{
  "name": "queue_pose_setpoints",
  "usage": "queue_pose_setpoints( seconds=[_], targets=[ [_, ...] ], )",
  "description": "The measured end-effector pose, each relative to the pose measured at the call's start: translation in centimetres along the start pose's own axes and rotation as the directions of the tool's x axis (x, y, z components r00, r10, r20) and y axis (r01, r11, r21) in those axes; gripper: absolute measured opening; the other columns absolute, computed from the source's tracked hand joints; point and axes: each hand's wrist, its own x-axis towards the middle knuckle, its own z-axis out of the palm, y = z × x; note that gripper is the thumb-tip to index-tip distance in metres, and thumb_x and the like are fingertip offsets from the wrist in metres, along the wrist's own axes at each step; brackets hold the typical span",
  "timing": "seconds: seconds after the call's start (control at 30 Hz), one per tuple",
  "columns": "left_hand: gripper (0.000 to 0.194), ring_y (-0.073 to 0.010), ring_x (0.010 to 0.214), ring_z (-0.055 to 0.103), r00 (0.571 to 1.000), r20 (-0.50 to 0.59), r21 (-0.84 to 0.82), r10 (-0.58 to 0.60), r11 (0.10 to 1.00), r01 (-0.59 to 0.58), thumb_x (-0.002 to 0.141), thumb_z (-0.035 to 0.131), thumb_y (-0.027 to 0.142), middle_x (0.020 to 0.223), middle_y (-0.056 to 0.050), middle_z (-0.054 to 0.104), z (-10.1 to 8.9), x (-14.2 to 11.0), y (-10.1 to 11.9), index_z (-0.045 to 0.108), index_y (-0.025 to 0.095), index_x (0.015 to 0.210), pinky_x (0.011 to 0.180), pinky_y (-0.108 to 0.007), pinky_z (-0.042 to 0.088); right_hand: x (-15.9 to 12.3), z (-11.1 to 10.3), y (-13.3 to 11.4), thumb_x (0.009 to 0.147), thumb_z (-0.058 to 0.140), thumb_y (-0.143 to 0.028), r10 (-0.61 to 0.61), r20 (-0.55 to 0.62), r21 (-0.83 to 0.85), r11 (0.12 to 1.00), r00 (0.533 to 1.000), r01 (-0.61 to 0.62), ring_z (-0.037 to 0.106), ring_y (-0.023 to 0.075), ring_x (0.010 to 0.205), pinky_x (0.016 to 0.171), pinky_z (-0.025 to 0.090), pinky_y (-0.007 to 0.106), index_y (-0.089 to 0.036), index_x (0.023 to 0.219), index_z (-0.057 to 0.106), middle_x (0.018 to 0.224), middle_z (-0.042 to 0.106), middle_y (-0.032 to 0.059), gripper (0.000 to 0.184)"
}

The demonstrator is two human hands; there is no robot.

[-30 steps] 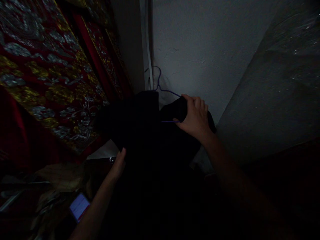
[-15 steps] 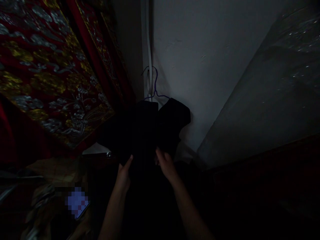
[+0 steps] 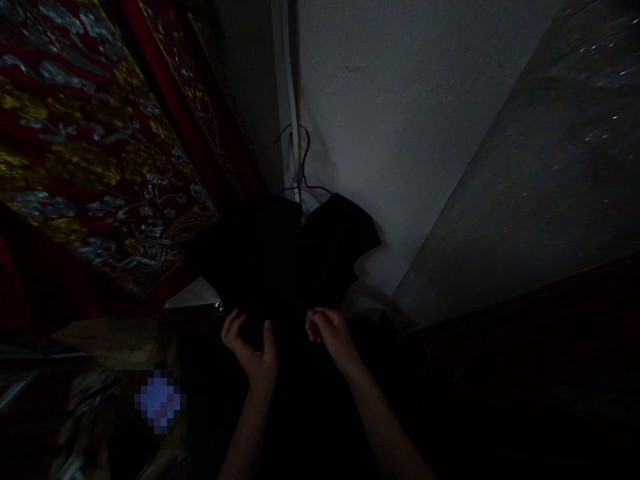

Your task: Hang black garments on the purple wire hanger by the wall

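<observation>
A black short-sleeved garment point(image 3: 270, 253) hangs from a thin purple wire hanger point(image 3: 306, 163) against the wall. In front of its lower part is my left hand point(image 3: 253, 350), open, with thumb and fingers spread apart and nothing visible between them. Level with it on the right, my right hand point(image 3: 327, 333) is closed, its fingers curled in beside the middle of the garment. Whatever its fingertips may grip is lost in the dark cloth. The garment's lower end merges into shadow.
A red cloth point(image 3: 95, 160) with gold and silver embroidery hangs at the left. Pale cords or pipes point(image 3: 291, 80) run down the wall point(image 3: 390, 120) behind the hanger. A lit, blurred-out screen point(image 3: 159, 401) shows at lower left. Sheeting-like, shiny material point(image 3: 565, 167) covers the right side.
My left hand has opened, its fingers spreading away from the cloth. My right hand's fingers have curled in further. The garment and hanger appear slightly farther left in view.
</observation>
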Motion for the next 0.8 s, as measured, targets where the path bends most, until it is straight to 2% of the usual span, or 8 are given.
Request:
queue_pose_setpoints(
  seconds=[0.03, 0.1, 0.2, 0.27, 0.33, 0.47, 0.63, 0.8],
  targets=[
    [0.040, -0.0313, 0.135, 0.046, 0.991, 0.111, 0.023, 0.077, 0.997, -0.080, 0.086, 0.071, 0.028, 0.138, -0.014, 0.051, 0.3, -0.8, 0.2, 0.057, 0.021, 0.123, 0.115, -0.054, 0.035, -0.1, 0.1, 0.0, 0.080, 0.054, -0.047, 0.013, 0.032, 0.013, 1.000, 0.999, -0.013, 0.045, 0.0097, 0.045, 0.047, 0.030, 0.024, -0.019, 0.057, 0.057, 0.048, 0.051, -0.0014, 0.036],
    [0.033, -0.0291, 0.125, 0.055, 0.927, 0.343, -0.043, 0.150, 0.989, -0.144, 0.090, 0.064, 0.026, 0.129, -0.013, 0.058, 1.1, -2.0, 0.5, 0.059, 0.021, 0.122, 0.106, -0.048, 0.045, -0.4, 0.3, -0.1, 0.080, 0.056, -0.049, 0.039, 0.079, 0.048, 0.998, 0.996, -0.043, 0.045, 0.0094, 0.044, 0.046, 0.030, 0.023, -0.019, 0.056, 0.055, 0.046, 0.051, -0.0013, 0.038],
    [0.023, -0.0213, 0.094, 0.067, 0.818, 0.543, -0.212, 0.189, 0.974, -0.084, 0.091, 0.056, 0.021, 0.103, -0.008, 0.068, 2.2, -2.6, 0.7, 0.061, 0.019, 0.114, 0.081, -0.033, 0.055, -0.6, 0.4, 0.1, 0.079, 0.059, -0.053, 0.076, 0.093, 0.091, 0.992, 0.993, -0.085, 0.043, 0.0090, 0.042, 0.045, 0.029, 0.023, -0.019, 0.056, 0.055, 0.045, 0.051, -0.0013, 0.041],
    [0.013, -0.0178, 0.080, 0.067, 0.806, 0.569, -0.229, 0.160, 0.973, -0.032, 0.091, 0.055, 0.019, 0.088, -0.004, 0.067, 2.7, -2.5, 0.9, 0.064, 0.019, 0.101, 0.071, -0.027, 0.053, -0.8, 0.4, 0.5, 0.078, 0.058, -0.056, 0.100, 0.052, 0.123, 0.987, 0.994, -0.106, 0.043, 0.0089, 0.041, 0.044, 0.028, 0.023, -0.019, 0.058, 0.056, 0.045, 0.051, -0.0013, 0.042],
    [0.008, -0.0166, 0.075, 0.066, 0.823, 0.554, -0.210, 0.125, 0.978, -0.007, 0.091, 0.058, 0.020, 0.081, -0.002, 0.066, 2.8, -2.3, 1.1, 0.066, 0.019, 0.092, 0.068, -0.026, 0.051, -0.9, 0.3, 1.0, 0.079, 0.055, -0.058, 0.112, 0.024, 0.138, 0.984, 0.993, -0.114, 0.043, 0.0089, 0.041, 0.043, 0.028, 0.023, -0.019, 0.060, 0.057, 0.046, 0.052, -0.0012, 0.044],
    [0.008, -0.0161, 0.072, 0.065, 0.847, 0.527, -0.191, 0.070, 0.981, 0.038, 0.089, 0.061, 0.021, 0.079, -0.002, 0.066, 2.3, -2.5, 1.6, 0.068, 0.019, 0.088, 0.066, -0.025, 0.050, -1.0, 0.1, 1.5, 0.081, 0.052, -0.062, 0.094, 0.031, 0.100, 0.990, 0.995, -0.097, 0.045, 0.0092, 0.040, 0.042, 0.028, 0.022, -0.018, 0.061, 0.057, 0.046, 0.052, -0.0011, 0.048],
    [0.009, -0.0162, 0.072, 0.063, 0.821, 0.571, -0.165, 0.005, 0.980, 0.109, 0.090, 0.061, 0.023, 0.078, -0.002, 0.065, 1.9, -2.9, 2.0, 0.068, 0.019, 0.085, 0.066, -0.025, 0.048, -1.3, 0.2, 1.3, 0.084, 0.049, -0.060, 0.033, 0.028, 0.046, 0.998, 0.999, -0.034, 0.044, 0.0087, 0.039, 0.043, 0.031, 0.022, -0.019, 0.057, 0.056, 0.044, 0.049, -0.0012, 0.050],
    [0.016, -0.0153, 0.066, 0.057, 0.815, 0.580, -0.158, 0.005, 0.982, 0.107, 0.089, 0.057, 0.020, 0.071, 0.000, 0.059, 2.1, -2.9, 2.1, 0.060, 0.020, 0.073, 0.062, -0.025, 0.044, -1.5, 0.9, 0.8, 0.079, 0.051, -0.059, 0.111, 0.040, 0.096, 0.989, 0.993, -0.114, 0.044, 0.0101, 0.035, 0.037, 0.028, 0.022, -0.020, 0.056, 0.054, 0.040, 0.049, -0.0011, 0.046]
  ],
)
